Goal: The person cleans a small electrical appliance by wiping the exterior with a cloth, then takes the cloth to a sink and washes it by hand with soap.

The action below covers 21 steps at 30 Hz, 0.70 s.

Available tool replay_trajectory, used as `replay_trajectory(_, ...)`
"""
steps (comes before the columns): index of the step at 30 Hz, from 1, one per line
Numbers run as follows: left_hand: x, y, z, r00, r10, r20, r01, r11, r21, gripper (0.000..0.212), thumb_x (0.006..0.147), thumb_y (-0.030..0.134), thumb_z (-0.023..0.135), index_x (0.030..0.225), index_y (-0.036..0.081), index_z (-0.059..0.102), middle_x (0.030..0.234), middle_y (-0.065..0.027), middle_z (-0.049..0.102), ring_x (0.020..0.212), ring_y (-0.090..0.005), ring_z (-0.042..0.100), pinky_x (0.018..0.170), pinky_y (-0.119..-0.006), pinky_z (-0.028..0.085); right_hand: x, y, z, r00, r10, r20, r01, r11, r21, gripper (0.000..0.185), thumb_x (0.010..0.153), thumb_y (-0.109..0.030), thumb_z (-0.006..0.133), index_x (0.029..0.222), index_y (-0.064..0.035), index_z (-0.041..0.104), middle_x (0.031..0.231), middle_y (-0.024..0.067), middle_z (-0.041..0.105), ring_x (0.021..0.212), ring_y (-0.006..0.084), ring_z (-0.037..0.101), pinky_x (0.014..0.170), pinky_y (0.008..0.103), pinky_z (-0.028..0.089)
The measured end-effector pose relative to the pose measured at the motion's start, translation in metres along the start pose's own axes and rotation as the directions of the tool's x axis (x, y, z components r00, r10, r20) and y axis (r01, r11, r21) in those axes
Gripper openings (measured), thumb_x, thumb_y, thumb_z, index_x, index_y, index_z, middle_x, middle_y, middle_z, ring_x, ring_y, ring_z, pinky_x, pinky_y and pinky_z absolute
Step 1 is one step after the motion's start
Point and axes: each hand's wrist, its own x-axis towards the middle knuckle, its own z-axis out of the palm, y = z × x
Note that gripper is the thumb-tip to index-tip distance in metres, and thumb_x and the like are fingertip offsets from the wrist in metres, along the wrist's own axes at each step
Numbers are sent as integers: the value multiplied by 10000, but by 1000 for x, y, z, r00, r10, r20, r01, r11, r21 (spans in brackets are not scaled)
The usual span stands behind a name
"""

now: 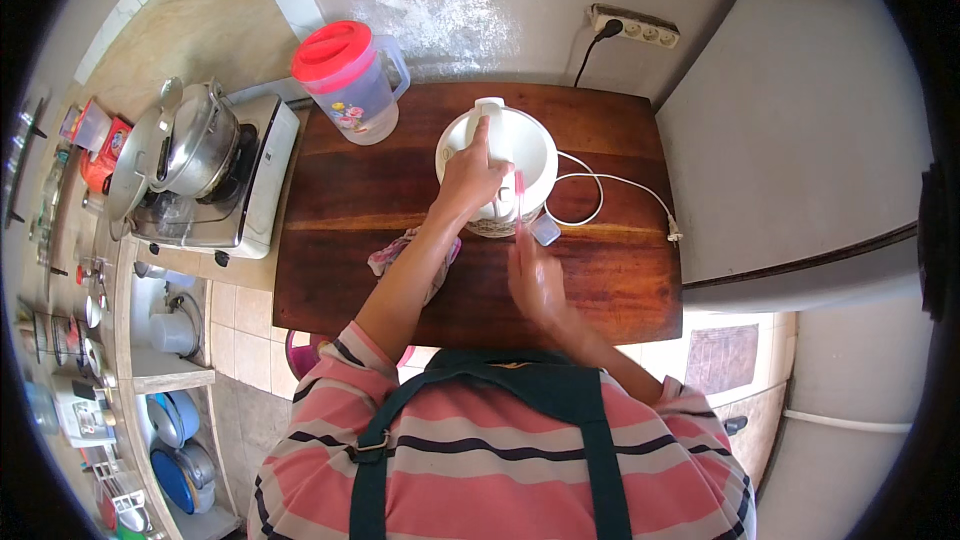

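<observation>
A white rice cooker (536,142) with a patterned lower body stands on the wooden table. My left hand (472,176) lies over its lid handle (491,106), index finger stretched along it and thumb out to the right; the other fingers are partly hidden. In front of the cooker, my right hand (537,277) is blurred and grips a slim pink tool (519,195), whose upper end reaches the lid's front edge. The tool's exact kind is unclear. Beside the cooker's front right is a small translucent plastic cup (545,229). A crumpled cloth (394,251) lies partly under my left forearm.
A lidded plastic pitcher (352,90) stands at the table's back left. The white cord (600,195) loops right, its plug (673,229) lying loose. A black plug sits in the wall socket strip (637,28). Left is a gas stove (259,187) with pots; right, a large grey appliance (787,127).
</observation>
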Motion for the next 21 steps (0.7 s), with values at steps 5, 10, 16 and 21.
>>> replay_trajectory(5, 9, -11, 7, 998, 59, -18, -59, 998, 12, 685, 774, 177, 599, 1343, 17, 253, 863, -239, 609, 534, -202, 625, 506, -305, 518, -63, 40, 31, 1000, 4, 1, -4, 999, -43, 311, 825, -80, 542, 1117, 12, 482, 879, 212, 600, 704, 375, 599, 521, 427, 499)
replay_trajectory(10, 6, 4, -2, 998, 14, 56, -10, 997, -81, 583, 800, 186, 577, 1302, 14, 336, 845, -237, 605, 530, -215, 614, 495, -323, 497, -67, 58, 12, 969, -177, -175, 171, 984, -49, 355, 815, -101, 569, 1150, -17, 485, 748, 128, 568, 513, 292, 572, 405, 377, 459)
replay_trajectory(16, 48, -9, -39, 843, 534, 58, -522, 788, 327, 312, 837, 241, 525, 1062, 32, 582, 1015, -118, 577, 1010, -291, 515, 830, -426, 400, -29, 23, -3, 964, -236, -125, 219, 966, -135, 391, 808, -102, 564, 1189, -67, 486, 769, 77, 540, 474, 232, 552, 376, 332, 439)
replay_trajectory(21, 75, -22, -28, 631, 604, 486, -751, 632, 190, 342, 861, 311, 496, 1101, 82, 577, 1262, -131, 457, 1252, -270, 316, 1032, -383, 251, -40, 29, 5, 974, -181, -132, 156, 970, -185, 459, 739, -35, 570, 1189, -88, 497, 779, 69, 557, 532, 236, 573, 404, 348, 446)
